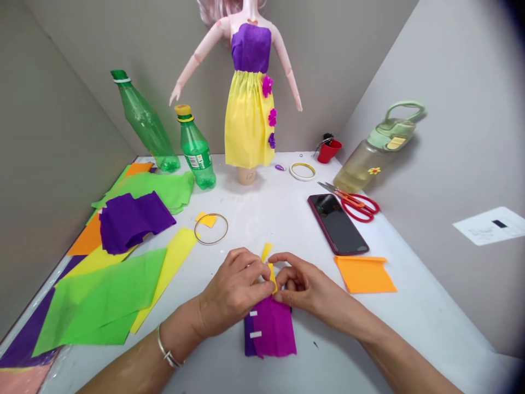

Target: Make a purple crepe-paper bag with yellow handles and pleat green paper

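Pinching yellow crepe paper [269,276], left hand [232,290] and right hand [305,284] closed, white table [262,219], grey walls [430,109] around

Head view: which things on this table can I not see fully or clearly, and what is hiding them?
- Doll's head: cut off by the top edge of the head view.
- Yellow paper strip: its middle is hidden by the left hand and right hand.
- Purple crepe paper: its upper end is hidden under both hands.
- Black item in the red cup: too small to identify.
- Bottle label: text too small to read.
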The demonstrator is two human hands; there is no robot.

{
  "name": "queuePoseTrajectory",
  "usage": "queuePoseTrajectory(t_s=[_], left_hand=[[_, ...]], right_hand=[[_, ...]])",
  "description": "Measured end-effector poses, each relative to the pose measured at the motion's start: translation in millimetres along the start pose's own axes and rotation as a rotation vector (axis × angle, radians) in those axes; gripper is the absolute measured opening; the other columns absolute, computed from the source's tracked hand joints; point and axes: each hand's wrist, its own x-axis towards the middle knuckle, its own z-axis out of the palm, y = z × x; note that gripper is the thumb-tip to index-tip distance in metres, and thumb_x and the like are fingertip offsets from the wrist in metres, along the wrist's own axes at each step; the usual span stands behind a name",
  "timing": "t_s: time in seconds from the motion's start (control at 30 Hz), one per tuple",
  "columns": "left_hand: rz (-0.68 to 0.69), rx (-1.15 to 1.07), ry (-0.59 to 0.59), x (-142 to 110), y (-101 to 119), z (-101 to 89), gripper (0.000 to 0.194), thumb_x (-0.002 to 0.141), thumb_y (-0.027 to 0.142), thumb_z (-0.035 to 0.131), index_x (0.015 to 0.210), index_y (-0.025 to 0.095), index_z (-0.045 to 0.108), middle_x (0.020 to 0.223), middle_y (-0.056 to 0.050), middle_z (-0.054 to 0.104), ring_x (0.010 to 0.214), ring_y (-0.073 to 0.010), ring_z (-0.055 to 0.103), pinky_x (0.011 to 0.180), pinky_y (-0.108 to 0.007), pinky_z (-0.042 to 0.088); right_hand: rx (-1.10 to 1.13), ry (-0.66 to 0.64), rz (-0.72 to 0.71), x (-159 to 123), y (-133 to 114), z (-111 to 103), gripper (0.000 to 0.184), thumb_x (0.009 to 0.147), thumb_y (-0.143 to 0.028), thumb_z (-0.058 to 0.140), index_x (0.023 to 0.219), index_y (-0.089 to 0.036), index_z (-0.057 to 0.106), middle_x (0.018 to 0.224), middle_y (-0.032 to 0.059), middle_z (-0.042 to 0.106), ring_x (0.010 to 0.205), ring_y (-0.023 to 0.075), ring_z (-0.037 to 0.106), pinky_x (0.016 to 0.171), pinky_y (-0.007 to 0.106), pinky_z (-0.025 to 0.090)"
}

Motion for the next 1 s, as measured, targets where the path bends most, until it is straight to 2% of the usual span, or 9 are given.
queuePoseTrajectory(t_s=[0.4, 0.67, 1.0], left_hand=[[0.003, -0.007, -0.002, -3.6, -1.2, 2.0, 0.010, 0.090, 0.012, 0.059, 0.091, 0.020, 0.066, 0.089, -0.002, 0.067, 0.091, -0.0175, 0.052, 0.088, -0.036, 0.038], [-0.029, -0.020, 0.020, -5.2, -1.9, 0.8, 0.012, 0.090, 0.012, 0.059, 0.091, 0.021, 0.067, 0.088, -0.002, 0.067, 0.089, -0.0175, 0.051, 0.086, -0.036, 0.039], [-0.015, -0.014, -0.010, -4.2, -1.4, 1.3, 0.010, 0.090, 0.013, 0.059, 0.091, 0.020, 0.066, 0.089, -0.002, 0.067, 0.090, -0.0175, 0.052, 0.087, -0.036, 0.039]], right_hand=[[-0.051, 0.041, -0.014, 0.1, -0.5, 4.4, 0.041, 0.081, -0.026, 0.068, 0.118, -0.024, 0.052, 0.071, -0.0046, 0.055, 0.064, 0.0125, 0.046, 0.059, 0.026, 0.036], [-0.058, 0.028, -0.018, 1.0, 0.9, 3.3, 0.039, 0.084, -0.027, 0.066, 0.119, -0.025, 0.050, 0.073, -0.0036, 0.059, 0.066, 0.0136, 0.049, 0.061, 0.027, 0.036], [-0.022, 0.036, 0.002, 1.1, 1.8, 3.9, 0.042, 0.080, -0.028, 0.070, 0.118, -0.024, 0.052, 0.071, -0.0044, 0.058, 0.062, 0.0122, 0.046, 0.058, 0.026, 0.035]])
